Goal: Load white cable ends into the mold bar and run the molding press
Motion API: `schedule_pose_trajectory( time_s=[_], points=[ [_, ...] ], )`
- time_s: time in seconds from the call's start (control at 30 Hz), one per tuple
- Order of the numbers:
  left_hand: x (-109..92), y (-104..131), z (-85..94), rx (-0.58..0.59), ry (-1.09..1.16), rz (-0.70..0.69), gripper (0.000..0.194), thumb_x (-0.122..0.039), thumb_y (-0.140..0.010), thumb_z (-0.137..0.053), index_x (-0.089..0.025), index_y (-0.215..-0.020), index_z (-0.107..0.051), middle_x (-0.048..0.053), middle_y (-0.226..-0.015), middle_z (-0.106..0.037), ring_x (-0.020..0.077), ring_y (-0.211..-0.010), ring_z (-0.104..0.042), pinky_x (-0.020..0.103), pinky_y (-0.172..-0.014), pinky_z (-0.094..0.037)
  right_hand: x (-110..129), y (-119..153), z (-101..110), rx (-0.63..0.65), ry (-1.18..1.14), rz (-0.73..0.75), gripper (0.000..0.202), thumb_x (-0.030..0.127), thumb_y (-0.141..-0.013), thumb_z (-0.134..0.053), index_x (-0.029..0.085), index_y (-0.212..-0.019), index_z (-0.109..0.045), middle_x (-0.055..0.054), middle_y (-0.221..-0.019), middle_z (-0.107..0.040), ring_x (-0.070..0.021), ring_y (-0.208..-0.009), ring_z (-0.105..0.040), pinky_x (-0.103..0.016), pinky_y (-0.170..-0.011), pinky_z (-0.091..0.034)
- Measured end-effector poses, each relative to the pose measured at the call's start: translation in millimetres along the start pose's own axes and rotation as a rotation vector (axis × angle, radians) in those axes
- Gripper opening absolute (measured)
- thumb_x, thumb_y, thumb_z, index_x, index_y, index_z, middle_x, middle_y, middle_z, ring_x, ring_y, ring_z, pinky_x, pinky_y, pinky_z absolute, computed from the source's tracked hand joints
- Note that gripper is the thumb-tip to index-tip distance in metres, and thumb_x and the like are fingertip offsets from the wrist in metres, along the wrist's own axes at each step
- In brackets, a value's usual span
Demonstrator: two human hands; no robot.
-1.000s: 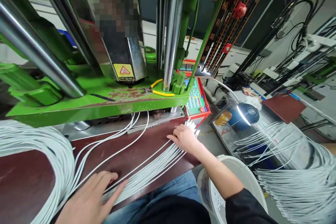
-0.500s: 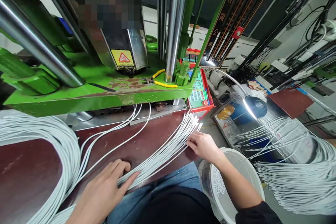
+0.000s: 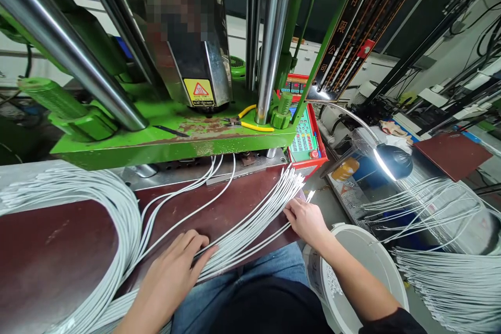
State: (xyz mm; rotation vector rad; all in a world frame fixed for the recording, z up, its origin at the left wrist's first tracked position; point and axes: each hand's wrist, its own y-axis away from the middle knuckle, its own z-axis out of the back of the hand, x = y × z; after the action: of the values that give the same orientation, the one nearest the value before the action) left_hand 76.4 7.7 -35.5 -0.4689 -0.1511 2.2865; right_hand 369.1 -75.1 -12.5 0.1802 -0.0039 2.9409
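Observation:
A fanned bundle of white cables [image 3: 250, 222] crosses the brown tabletop, its stripped-looking ends at the right edge. My left hand [image 3: 172, 266] lies over the near part of this bundle, thumb and fingers closed around it. At the far end, my right hand [image 3: 307, 219] pinches a white cable or two, set slightly apart from the others on the side toward me. Its fingertips partly hide the hold. Behind the hands, a few more white cables [image 3: 195, 185] run out from under the green press [image 3: 176, 148].
A large coil of white cables [image 3: 121, 219] lies on the left. Yellow-handled pliers [image 3: 256, 127] rest on the press base. To the right are a red control panel [image 3: 321, 154], a white bucket [image 3: 395, 266] with small white bits inside, a lit lamp [image 3: 395, 162] and more cables [image 3: 454, 282].
One or two cables have separated from the bundle toward me at my right hand. My left hand stays on the bundle. The whole view has shifted, so things appear farther right.

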Motion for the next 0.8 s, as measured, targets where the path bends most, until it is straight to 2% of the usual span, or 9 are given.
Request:
schedule_pose_trajectory(
  time_s=[0.07, 0.17, 0.2, 0.27, 0.33, 0.4, 0.53, 0.67, 0.8],
  points=[
    [1.5, -0.6, 1.6, 0.016, -0.005, 0.015, 0.033, -0.048, -0.092, -0.037, -0.022, -0.081, -0.056, 0.002, -0.081, -0.061, 0.0176, -0.074, -0.06, 0.027, -0.061, -0.044, -12.0, -2.3, -0.1, -0.021, 0.042, -0.004, 0.016, 0.023, -0.088, -0.051, 0.021, -0.073, -0.057, -0.004, -0.074, -0.066, -0.0178, -0.064, -0.064, -0.027, -0.052, -0.038],
    [6.2, 1.0, 4.4, 0.039, 0.0, 0.042, 0.029, -0.045, -0.092, -0.04, -0.021, -0.083, -0.055, 0.002, -0.082, -0.06, 0.0182, -0.075, -0.059, 0.028, -0.064, -0.044, -53.1, -0.4, 13.4, -0.098, 0.087, -0.133, 0.018, 0.027, -0.088, -0.048, 0.021, -0.077, -0.06, -0.008, -0.077, -0.066, -0.0191, -0.066, -0.064, -0.027, -0.051, -0.039],
    [7.9, 2.2, 5.7, 0.052, 0.01, 0.048, 0.028, -0.043, -0.092, -0.041, -0.021, -0.083, -0.055, 0.002, -0.082, -0.059, 0.0182, -0.075, -0.059, 0.029, -0.065, -0.044, -69.4, 1.9, 19.8, -0.161, 0.109, -0.214, 0.017, 0.026, -0.088, -0.045, 0.02, -0.087, -0.062, -0.011, -0.086, -0.067, -0.0197, -0.07, -0.065, -0.027, -0.051, -0.039],
    [10.5, 4.5, 8.6, 0.077, 0.029, 0.053, 0.025, -0.04, -0.091, -0.043, -0.021, -0.085, -0.056, 0.002, -0.083, -0.059, 0.0179, -0.075, -0.059, 0.03, -0.067, -0.045, -95.7, 7.5, 30.8, -0.25, 0.131, -0.32, 0.032, 0.022, -0.086, -0.044, 0.012, -0.115, -0.054, -0.019, -0.102, -0.064, -0.0236, -0.078, -0.065, -0.03, -0.052, -0.041],
    [11.7, 5.3, 10.8, 0.087, 0.008, 0.075, 0.024, -0.038, -0.091, -0.044, -0.02, -0.085, -0.057, 0.003, -0.083, -0.058, 0.0188, -0.076, -0.058, 0.031, -0.068, -0.045, -104.3, 11.9, 35.4, -0.25, 0.051, -0.335, 0.033, 0.028, -0.084, -0.05, 0.015, -0.114, -0.056, -0.009, -0.087, -0.068, -0.0217, -0.071, -0.065, -0.03, -0.055, -0.045],
    [12.0, 2.9, 11.8, 0.076, -0.053, 0.133, 0.025, -0.037, -0.092, -0.043, -0.018, -0.083, -0.057, 0.005, -0.083, -0.058, 0.0211, -0.079, -0.058, 0.033, -0.071, -0.045, -90.7, 14.1, 33.3, -0.211, -0.114, -0.251, 0.025, 0.036, -0.086, -0.051, 0.02, -0.101, -0.062, -0.002, -0.075, -0.068, -0.0183, -0.063, -0.063, -0.03, -0.057, -0.047],
    [13.8, -4.7, 17.3, 0.081, -0.062, 0.258, 0.022, -0.033, -0.092, -0.046, -0.017, -0.082, -0.056, 0.007, -0.085, -0.059, 0.0222, -0.082, -0.058, 0.034, -0.073, -0.046, -21.4, 12.4, 23.8, -0.206, -0.38, 0.135, 0.024, 0.037, -0.092, -0.046, 0.022, -0.097, -0.064, -0.005, -0.087, -0.068, -0.017, -0.071, -0.063, -0.029, -0.065, -0.049],
    [19.5, -0.4, 37.6, 0.242, 0.09, 0.224, 0.018, -0.036, -0.086, -0.057, -0.019, -0.089, -0.055, 0.003, -0.089, -0.058, 0.0204, -0.084, -0.057, 0.031, -0.071, -0.046, 40.1, -2.8, 16.3, -0.153, -0.388, 0.463, 0.021, 0.027, -0.094, -0.044, 0.02, -0.1, -0.062, -0.006, -0.087, -0.065, -0.019, -0.081, -0.061, -0.033, -0.074, -0.049],
    [27.4, 11.7, 53.0, 0.318, 0.129, 0.222, 0.02, -0.035, -0.081, -0.063, -0.02, -0.092, -0.055, 0.002, -0.09, -0.058, 0.0189, -0.082, -0.057, 0.03, -0.071, -0.046, 69.3, -22.3, 7.2, -0.126, -0.344, 0.637, 0.022, 0.021, -0.094, -0.043, 0.017, -0.103, -0.063, -0.009, -0.093, -0.064, -0.0217, -0.087, -0.057, -0.038, -0.079, -0.047]
  ],
)
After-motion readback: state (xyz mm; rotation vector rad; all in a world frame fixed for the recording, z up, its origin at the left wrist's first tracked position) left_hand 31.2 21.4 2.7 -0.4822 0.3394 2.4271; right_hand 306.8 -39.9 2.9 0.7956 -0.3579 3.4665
